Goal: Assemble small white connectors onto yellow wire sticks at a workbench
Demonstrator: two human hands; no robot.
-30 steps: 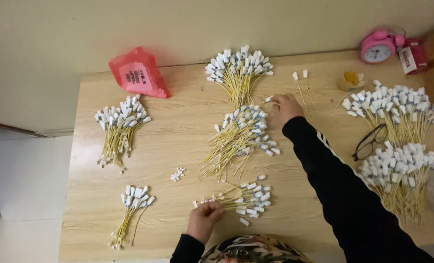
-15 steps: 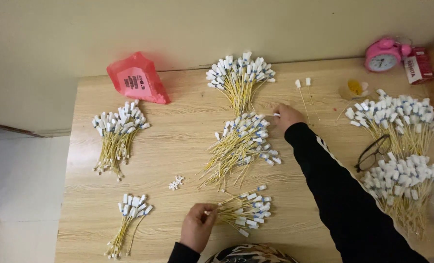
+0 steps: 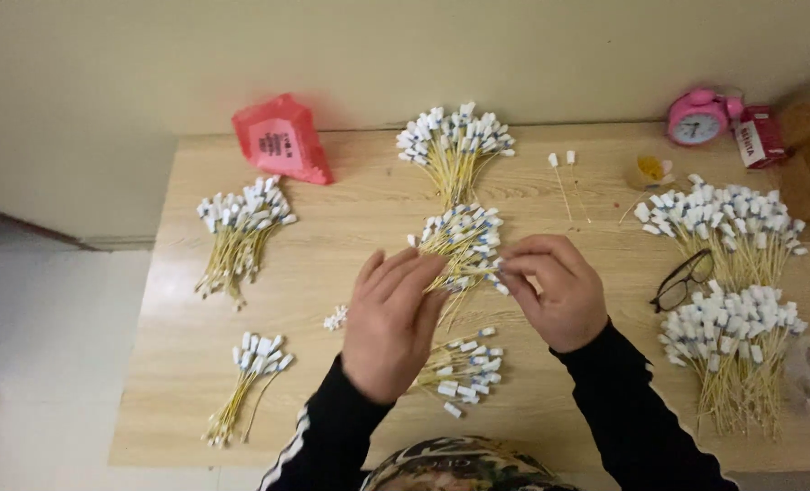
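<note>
Item 1: we record the left hand [image 3: 392, 320], seen from the back, fingers extended and close together, their tips touching the yellow stems of the centre bundle [image 3: 462, 244]. Whether it pinches a stem we cannot tell.

Item 2: the right hand [image 3: 553, 289], fingers curled, thumb and forefinger pinching at the white-tagged ends on the bundle's right edge. Both wrists wear black sleeves.

Item 3: the centre bundle itself, thin yellow stems with white tags, lying on the wooden counter [image 3: 350, 218] between the two hands, tags toward the wall.

Item 4: a smaller bundle [image 3: 464, 368] just below the hands, partly under the left palm's edge.

Item 5: further bundles of the same kind: one at the back centre [image 3: 455, 141], one at far left [image 3: 240, 227], one at lower left [image 3: 252, 377], two large ones at right [image 3: 723, 218] and [image 3: 732, 350].

Item 6: two single stems [image 3: 561, 182] lying apart from the heaps.

Item 7: a few loose white tags [image 3: 335, 318] beside the left hand.

Item 8: sundries: red plastic bag [image 3: 280, 141], pink alarm clock [image 3: 698, 118], black-framed glasses [image 3: 683, 280].
</note>
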